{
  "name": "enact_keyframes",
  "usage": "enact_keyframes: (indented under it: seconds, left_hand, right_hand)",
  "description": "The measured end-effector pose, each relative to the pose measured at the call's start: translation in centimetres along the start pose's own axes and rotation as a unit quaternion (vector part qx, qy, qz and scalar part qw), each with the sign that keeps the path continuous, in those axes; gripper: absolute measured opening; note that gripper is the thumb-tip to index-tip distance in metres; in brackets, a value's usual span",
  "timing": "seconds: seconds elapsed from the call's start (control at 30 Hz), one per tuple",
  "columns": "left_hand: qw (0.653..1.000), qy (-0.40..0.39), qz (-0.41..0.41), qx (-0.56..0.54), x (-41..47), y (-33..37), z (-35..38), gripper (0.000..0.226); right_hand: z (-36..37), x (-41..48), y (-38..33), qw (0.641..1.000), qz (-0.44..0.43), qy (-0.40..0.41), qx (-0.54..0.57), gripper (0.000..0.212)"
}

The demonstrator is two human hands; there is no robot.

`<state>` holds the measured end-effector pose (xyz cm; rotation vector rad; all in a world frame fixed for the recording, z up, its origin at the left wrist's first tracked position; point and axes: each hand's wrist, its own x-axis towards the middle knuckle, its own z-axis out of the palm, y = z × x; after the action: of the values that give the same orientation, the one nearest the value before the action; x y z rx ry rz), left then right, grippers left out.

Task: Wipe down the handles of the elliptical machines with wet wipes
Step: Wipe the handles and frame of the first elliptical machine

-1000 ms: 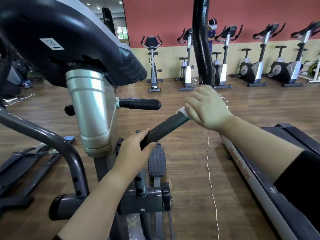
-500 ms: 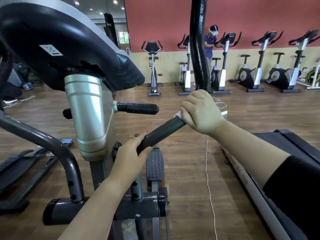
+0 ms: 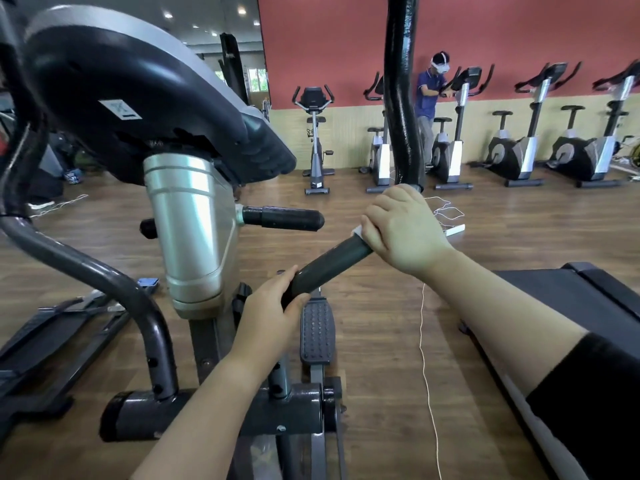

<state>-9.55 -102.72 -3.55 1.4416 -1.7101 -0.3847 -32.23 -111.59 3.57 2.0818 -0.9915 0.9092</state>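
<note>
The handle slanted upward just right of the silver column. The left hand gripped its lower end near the column. The right hand, farther from the column, clasped a white wipe round the upper part.

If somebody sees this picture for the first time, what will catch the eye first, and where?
In the centre, two hands hold one dark handle: the left hand grips its lower end, the right hand wraps its upper end with a white wipe peeking out under the fingers. At the picture's left rises a shiny silver column under a large black console. Far behind, exercise bikes line the red wall.
</note>
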Motion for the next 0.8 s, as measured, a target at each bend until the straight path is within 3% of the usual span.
enact_keyframes:
  seconds: [0.13,0.23,0.37,0.5,0.6,0.8]
  left_hand:
    - [1.0,0.0,-0.001,0.025,-0.3,0.1,0.0,0.055]
    - [0.998,0.001,0.019,0.068,-1.0,-0.4,-0.8,0.054]
    - [0.996,0.0,0.014,0.094,-2.1,-1.0,-2.1,0.055]
    - [0.994,0.016,0.02,0.108,-2.5,-1.1,-3.1,0.053]
    - [0.993,0.017,0.008,0.113,-2.7,-1.3,-4.0,0.052]
    - [0.99,0.027,0.0,0.137,-2.7,-1.9,-5.1,0.049]
  right_hand:
    - [1.7,-1.4,-5.8,0.999,0.036,-0.007,-0.006,0.03]
    - [3.0,-2.8,-9.2,0.998,-0.01,-0.058,0.011,0.032]
    - [2.5,-2.6,-7.4,0.995,-0.08,-0.063,0.001,0.033]
    - [1.1,-1.6,-3.4,0.999,0.024,-0.006,-0.039,0.035]
    - [1.1,-0.9,-4.9,0.994,0.098,-0.002,-0.046,0.03]
    - [3.4,-1.8,-12.0,0.996,0.02,-0.09,-0.007,0.039]
